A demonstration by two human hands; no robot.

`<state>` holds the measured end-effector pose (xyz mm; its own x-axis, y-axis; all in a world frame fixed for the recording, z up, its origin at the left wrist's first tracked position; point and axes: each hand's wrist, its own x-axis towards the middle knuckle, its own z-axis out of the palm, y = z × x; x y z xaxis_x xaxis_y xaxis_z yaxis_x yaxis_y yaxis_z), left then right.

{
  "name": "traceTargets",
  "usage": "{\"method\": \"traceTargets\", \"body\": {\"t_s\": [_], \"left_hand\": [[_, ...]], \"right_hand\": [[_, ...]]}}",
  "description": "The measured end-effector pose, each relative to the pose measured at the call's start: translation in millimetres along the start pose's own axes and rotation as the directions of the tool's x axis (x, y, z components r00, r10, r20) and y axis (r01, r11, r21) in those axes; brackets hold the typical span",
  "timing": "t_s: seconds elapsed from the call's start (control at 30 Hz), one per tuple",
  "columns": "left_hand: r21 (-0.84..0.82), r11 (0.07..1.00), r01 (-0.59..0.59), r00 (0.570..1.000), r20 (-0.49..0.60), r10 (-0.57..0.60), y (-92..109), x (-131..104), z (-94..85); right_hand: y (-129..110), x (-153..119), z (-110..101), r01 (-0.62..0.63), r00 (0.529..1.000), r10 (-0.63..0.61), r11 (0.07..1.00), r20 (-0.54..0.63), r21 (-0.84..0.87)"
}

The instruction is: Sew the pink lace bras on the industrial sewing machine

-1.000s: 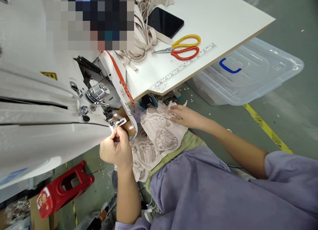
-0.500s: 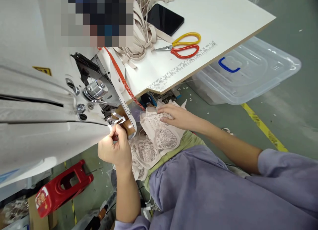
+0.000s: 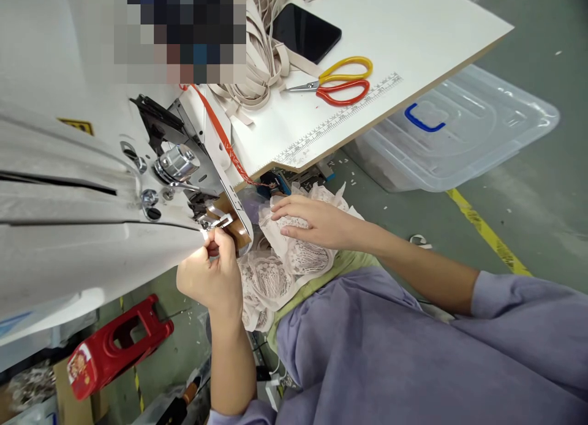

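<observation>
My left hand (image 3: pixel 211 269) is at the needle end of a white sewing machine (image 3: pixel 92 253), thumb and finger pinched close below the presser foot (image 3: pixel 221 221). What the pinch holds, if anything, is hidden. Beige lace bra cups (image 3: pixel 271 278) lie bunched on my lap, over a green cloth (image 3: pixel 298 293). Across the upper part of the lace rests my right hand (image 3: pixel 316 220), palm down with its fingers stretched out.
Yellow-and-red-handled scissors (image 3: pixel 340 83), a black phone (image 3: pixel 307 32) and a heap of beige elastic strips (image 3: pixel 257 70) lie on the white table (image 3: pixel 413 27). Below its edge stands a clear lidded bin (image 3: pixel 487 125). A red stool (image 3: pixel 119 345) is on the floor at lower left.
My right hand has slid a little to the left over the lace. My left hand stays pinched by the presser foot, its wrist shifted slightly left.
</observation>
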<state>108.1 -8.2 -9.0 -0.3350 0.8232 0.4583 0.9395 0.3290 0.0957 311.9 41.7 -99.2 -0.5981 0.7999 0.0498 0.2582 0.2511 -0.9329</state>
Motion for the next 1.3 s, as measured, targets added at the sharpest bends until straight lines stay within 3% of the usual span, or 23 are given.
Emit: {"method": "traceTargets", "body": {"t_s": [0.17,0.33,0.43,0.5,0.7,0.8,0.93,1.03,1.1,1.17,1.23,1.3], "left_hand": [[0.004,1.000,0.011,1.000,0.007,-0.011,0,0,0.3],[0.004,1.000,-0.029,0.999,0.021,0.029,-3,0,-3.3],[0.007,0.998,-0.058,0.997,0.052,0.057,-5,1,-6.3],[0.023,0.998,-0.064,0.996,0.067,0.062,-7,2,-7.9],[-0.006,0.995,-0.097,0.990,0.098,0.097,-12,2,-12.7],[-0.070,0.985,-0.159,0.980,0.106,0.166,-13,3,-16.9],[-0.022,0.972,-0.234,0.957,0.171,0.234,-14,4,-24.8],[-0.126,0.941,-0.314,0.947,0.022,0.319,-24,-7,-30.9],[-0.244,0.876,-0.416,0.909,-0.130,0.396,-39,-21,-32.2],[-0.348,0.794,-0.498,0.867,-0.202,0.455,-56,-42,-27.3],[-0.453,0.759,-0.468,0.877,-0.137,0.460,-69,-66,-12.9],[-0.510,0.809,-0.293,0.911,0.106,0.398,-74,-90,11.2]], "right_hand": [[-15,4,1,0.063,0.997,-0.062,0.998,-0.035,0.032],[-51,30,8,0.263,0.934,-0.269,0.963,-0.236,-0.060],[-65,53,14,0.395,0.884,-0.428,0.899,-0.189,-0.189],[-67,65,17,0.428,0.874,-0.463,0.877,-0.147,-0.218],[-72,74,12,0.381,0.911,-0.406,0.896,-0.071,-0.227],[-80,75,8,0.349,0.927,-0.373,0.895,-0.037,-0.279],[-93,76,11,0.292,0.947,-0.320,0.888,-0.022,-0.356],[-97,72,16,0.268,0.944,-0.327,0.842,-0.046,-0.469],[-93,66,18,0.241,0.931,-0.345,0.825,-0.118,-0.512],[-84,60,15,0.207,0.910,-0.348,0.852,-0.226,-0.480],[-70,55,10,0.176,0.895,-0.310,0.906,-0.322,-0.384],[-53,54,5,0.140,0.895,-0.235,0.955,-0.379,-0.262]]}}
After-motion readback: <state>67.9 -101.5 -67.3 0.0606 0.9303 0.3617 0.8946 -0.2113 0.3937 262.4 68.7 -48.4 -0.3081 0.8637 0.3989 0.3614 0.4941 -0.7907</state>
